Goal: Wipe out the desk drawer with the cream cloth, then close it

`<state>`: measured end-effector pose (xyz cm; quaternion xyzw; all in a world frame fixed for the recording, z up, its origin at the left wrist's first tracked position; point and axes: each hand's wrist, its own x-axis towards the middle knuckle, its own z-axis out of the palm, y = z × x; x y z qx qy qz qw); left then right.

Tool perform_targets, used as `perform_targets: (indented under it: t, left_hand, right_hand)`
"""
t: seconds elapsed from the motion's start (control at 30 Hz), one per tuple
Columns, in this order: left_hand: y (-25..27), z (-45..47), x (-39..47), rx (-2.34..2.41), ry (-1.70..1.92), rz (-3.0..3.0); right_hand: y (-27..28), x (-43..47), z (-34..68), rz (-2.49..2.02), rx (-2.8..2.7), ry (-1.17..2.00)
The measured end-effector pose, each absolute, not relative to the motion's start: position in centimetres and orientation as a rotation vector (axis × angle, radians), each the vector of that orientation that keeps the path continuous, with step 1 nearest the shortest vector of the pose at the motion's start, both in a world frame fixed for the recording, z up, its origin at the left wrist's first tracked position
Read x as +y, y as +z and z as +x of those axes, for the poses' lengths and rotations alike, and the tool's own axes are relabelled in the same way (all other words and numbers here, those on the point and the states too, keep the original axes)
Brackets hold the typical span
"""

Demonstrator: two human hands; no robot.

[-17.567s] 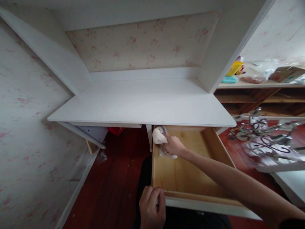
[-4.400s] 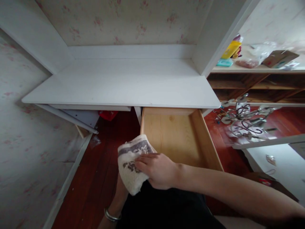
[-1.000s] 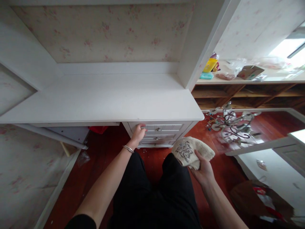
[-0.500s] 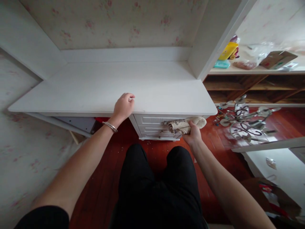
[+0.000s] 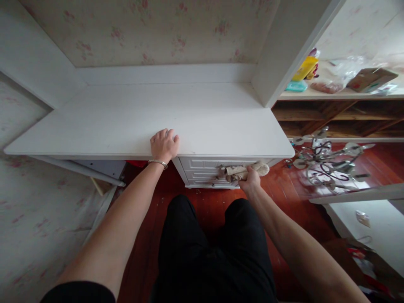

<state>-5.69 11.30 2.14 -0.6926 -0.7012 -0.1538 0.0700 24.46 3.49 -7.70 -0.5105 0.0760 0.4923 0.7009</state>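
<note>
Floral wallpaper backs a white bench set in an alcove, with a white upright panel closing its right side. Seen from above, the person's left hand lies palm down on the front edge of the bench top, fingers loosely curled and pressed on the surface, gripping nothing; a thin metal bangle circles that wrist. Below the bench top on the right sits a white drawer unit, its drawers closed. The right hand is clenched around a cream patterned cloth, holding it bunched against the front of the drawers just under the bench edge, beside a small metal knob. The person's black trousers fill the lower middle above a dark red wooden floor. To the right, a metal chandelier lies on the floor, and a wooden shelf carries a yellow packet, a teal box and a cardboard box.
</note>
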Motion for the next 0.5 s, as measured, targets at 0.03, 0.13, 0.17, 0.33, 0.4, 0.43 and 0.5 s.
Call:
perform_targets:
  t: [0.03, 0.13, 0.17, 0.33, 0.4, 0.43, 0.5]
  left_hand:
    - [2.2, -5.7, 11.4, -2.121, -0.464, -2.078]
    - [2.1, -5.6, 11.4, -2.125, -0.466, -2.065]
    - [2.0, -5.6, 11.5, -2.116, -0.472, -2.06]
    - [1.6, -5.7, 11.5, -2.085, -0.519, -2.044]
    - [1.6, -5.7, 11.5, -2.075, -0.538, -2.044]
    - [1.6, -5.7, 11.4, -2.074, -0.545, -2.044]
    - [1.6, -5.7, 11.3, -2.076, -0.551, -2.046]
  right_hand:
    - [-7.2, 3.4, 24.5, -1.148, 0.184, 1.074]
    - [-4.6, 3.0, 24.5, -1.149, 0.198, 1.025]
    - [-3.4, 2.8, 24.4, -1.131, 0.184, 1.024]
    - [1.6, 1.8, 22.7, -1.066, 0.128, 1.09]
    - [2.7, 1.4, 21.4, -1.068, 0.132, 1.104]
    - [3.1, 1.3, 20.7, -1.067, 0.137, 1.114]
    - [3.4, 1.0, 19.1, -1.051, 0.136, 1.145]
